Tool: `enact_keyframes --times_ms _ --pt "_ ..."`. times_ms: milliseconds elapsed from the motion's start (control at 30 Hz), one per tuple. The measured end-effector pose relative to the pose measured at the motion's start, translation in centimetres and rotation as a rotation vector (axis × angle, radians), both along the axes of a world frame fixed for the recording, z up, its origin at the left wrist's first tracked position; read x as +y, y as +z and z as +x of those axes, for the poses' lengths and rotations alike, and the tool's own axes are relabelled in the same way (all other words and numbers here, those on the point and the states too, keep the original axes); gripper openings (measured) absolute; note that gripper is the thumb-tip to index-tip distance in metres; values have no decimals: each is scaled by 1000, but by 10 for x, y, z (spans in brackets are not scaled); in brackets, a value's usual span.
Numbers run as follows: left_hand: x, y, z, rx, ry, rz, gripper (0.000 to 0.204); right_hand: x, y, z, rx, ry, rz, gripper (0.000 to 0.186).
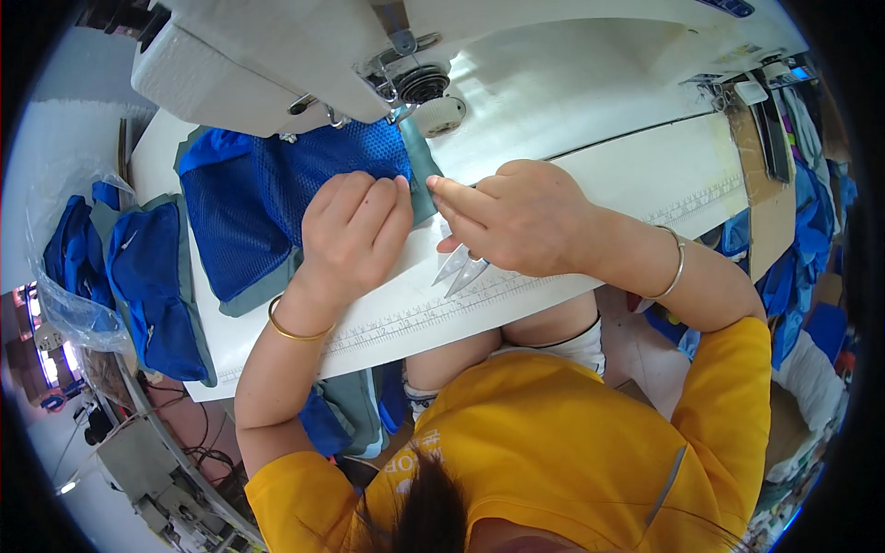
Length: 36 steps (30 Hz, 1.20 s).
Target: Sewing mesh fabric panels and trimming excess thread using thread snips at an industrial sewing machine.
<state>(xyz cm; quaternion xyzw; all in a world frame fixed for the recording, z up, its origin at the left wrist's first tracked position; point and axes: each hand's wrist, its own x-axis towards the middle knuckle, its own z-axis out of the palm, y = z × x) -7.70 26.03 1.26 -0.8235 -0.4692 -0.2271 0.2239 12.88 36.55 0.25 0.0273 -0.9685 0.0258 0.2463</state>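
Note:
A piece of blue mesh fabric (241, 207) with a grey-green backing (420, 166) lies on the white sewing table (590, 175), its far edge under the head of a sewing machine (249, 69). My left hand (358, 230) is closed at the fabric's right side, thumb and forefinger pinching the blue mesh near its edge. Close beside it, my right hand (521, 217) has its thumb and forefinger pressed together at the grey-green edge. Small thread snips (468, 275) are tucked in my right palm, blades pointing down over the table. Whatever my right fingertips pinch is too small to make out.
A printed ruler strip (406, 318) runs along the table's near edge. More blue pieces (157, 286) hang at the left edge by a clear plastic bag (55, 217). At the right are cardboard (767, 212) and a heap of blue fabric (811, 240).

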Motion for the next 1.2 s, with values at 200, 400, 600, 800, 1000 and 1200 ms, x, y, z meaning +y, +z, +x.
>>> enact_keyframes --times_ms 200,400,600,800,1000,1200 --pt "4 7 4 -368 42 -186 20 5 8 -1 -42 9 24 21" --pt "1 3 6 -442 177 -260 18 22 15 -20 -80 -144 -92 19" --pt "-3 1 4 -332 242 -229 17 22 7 -20 -93 -157 -63 23" --pt "-3 -3 5 -376 237 -246 18 23 7 -17 -184 -166 -58 37" --pt "4 -2 1 -367 235 -223 20 26 5 -16 -205 -216 -26 48" --pt "3 3 -3 -350 246 -231 22 24 6 -19 -220 -229 -16 52"
